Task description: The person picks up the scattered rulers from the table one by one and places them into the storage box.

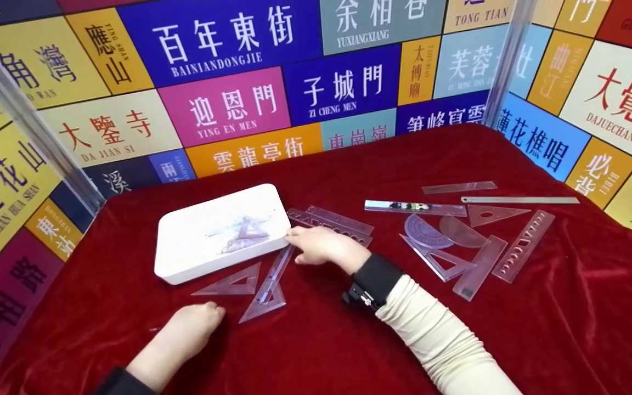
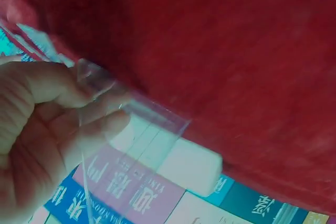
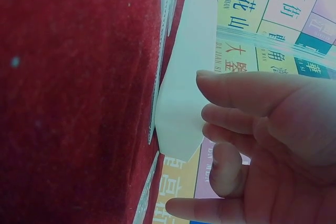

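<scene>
My left hand (image 1: 188, 328) is low over the red cloth, in front of the white box (image 1: 195, 233). In the left wrist view, its fingers and thumb pinch a clear flat plastic piece (image 2: 152, 135) with straight edges; the head view mostly hides this piece. At the box's front right corner is my right hand (image 1: 319, 245), fingertips right at its edge and holding nothing. Its fingers look relaxed in the right wrist view. Between the hands lie a clear set square (image 1: 239, 281), another set square (image 1: 273, 307) and a narrow clear ruler (image 1: 275, 274).
Clear plastic pieces (image 1: 247, 230) show within the white box's outline. Behind my right hand lie clear rulers (image 1: 343, 219). To the right are a protractor (image 1: 425, 233), a metal ruler (image 1: 519, 200), a patterned ruler (image 1: 415, 207) and several other clear pieces. Sign-covered panels (image 1: 228, 104) stand behind the cloth.
</scene>
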Motion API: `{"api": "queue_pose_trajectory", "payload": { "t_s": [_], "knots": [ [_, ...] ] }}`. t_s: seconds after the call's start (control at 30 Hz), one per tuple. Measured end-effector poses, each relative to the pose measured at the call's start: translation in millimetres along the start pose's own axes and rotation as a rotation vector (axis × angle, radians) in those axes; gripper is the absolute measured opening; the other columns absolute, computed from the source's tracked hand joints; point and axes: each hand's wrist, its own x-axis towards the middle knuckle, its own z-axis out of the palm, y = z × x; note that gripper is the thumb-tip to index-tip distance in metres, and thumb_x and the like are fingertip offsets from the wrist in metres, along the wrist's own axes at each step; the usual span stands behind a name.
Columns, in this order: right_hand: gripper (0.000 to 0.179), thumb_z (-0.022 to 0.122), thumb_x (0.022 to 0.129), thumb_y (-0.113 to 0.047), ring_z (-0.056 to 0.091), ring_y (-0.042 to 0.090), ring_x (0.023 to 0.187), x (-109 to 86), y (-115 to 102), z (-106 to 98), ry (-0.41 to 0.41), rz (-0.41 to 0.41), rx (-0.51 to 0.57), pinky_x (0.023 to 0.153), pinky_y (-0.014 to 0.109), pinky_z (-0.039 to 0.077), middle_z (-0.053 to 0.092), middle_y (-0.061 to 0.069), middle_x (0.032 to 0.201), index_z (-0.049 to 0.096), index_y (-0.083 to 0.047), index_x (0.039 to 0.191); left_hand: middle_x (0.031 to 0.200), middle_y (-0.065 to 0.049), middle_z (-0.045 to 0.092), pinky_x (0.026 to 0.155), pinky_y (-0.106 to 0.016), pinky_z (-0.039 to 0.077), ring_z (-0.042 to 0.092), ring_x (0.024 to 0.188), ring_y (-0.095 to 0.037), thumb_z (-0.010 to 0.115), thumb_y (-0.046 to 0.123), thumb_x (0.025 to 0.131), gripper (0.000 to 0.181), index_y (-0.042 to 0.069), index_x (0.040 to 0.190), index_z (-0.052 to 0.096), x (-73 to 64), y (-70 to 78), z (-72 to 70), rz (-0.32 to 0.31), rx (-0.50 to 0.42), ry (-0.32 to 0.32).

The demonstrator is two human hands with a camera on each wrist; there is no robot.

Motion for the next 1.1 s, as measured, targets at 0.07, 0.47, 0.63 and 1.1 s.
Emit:
{"api": "queue_pose_trajectory", "payload": {
  "t_s": [0.07,0.47,0.63,1.1],
  "knots": [
    [0.053,0.058,0.089,-0.022,0.042,0.023,0.126,-0.1,0,0,0.004,-0.002,-0.009,0.104,0.038,0.034,0.039,0.005,0.141,0.04,-0.013,0.138,0.059,-0.006,0.052,0.047,-0.035,0.045,0.056,0.054,-0.024,0.064,-0.006,0.066,0.018,0.007,0.063,0.052,3.5,-1.5,-8.5,-0.015,0.031,0.037],
    [0.053,0.059,0.088,-0.022,0.045,0.025,0.123,-0.5,-1,-4,0.032,0.029,-0.03,0.101,0.04,0.037,0.04,0.004,0.141,0.043,-0.014,0.137,0.095,-0.015,0.069,0.068,-0.037,0.051,0.065,0.083,-0.027,0.052,-0.019,0.075,0.04,0.004,0.103,0.068,69.0,-48.6,-37.1,-0.247,-0.207,0.09],
    [0.052,0.06,0.087,-0.022,0.049,0.026,0.119,-0.5,-2,-2,0.062,-0.006,-0.034,0.098,0.04,0.04,0.042,0.005,0.138,0.045,-0.013,0.135,0.1,-0.017,0.067,0.082,-0.042,0.049,0.063,0.094,-0.033,0.044,-0.021,0.071,0.045,0.0,0.103,0.067,98.3,-69.0,-5.8,-0.338,-0.25,0.169],
    [0.052,0.06,0.087,-0.022,0.051,0.025,0.116,-0.5,-2,2,0.049,0.01,-0.051,0.096,0.039,0.042,0.044,0.004,0.136,0.045,-0.015,0.136,0.095,-0.023,0.066,0.077,-0.048,0.048,0.061,0.089,-0.04,0.049,-0.011,0.076,0.035,0.003,0.104,0.066,119.7,-66.3,19.6,-0.343,-0.339,0.049]
  ]
}}
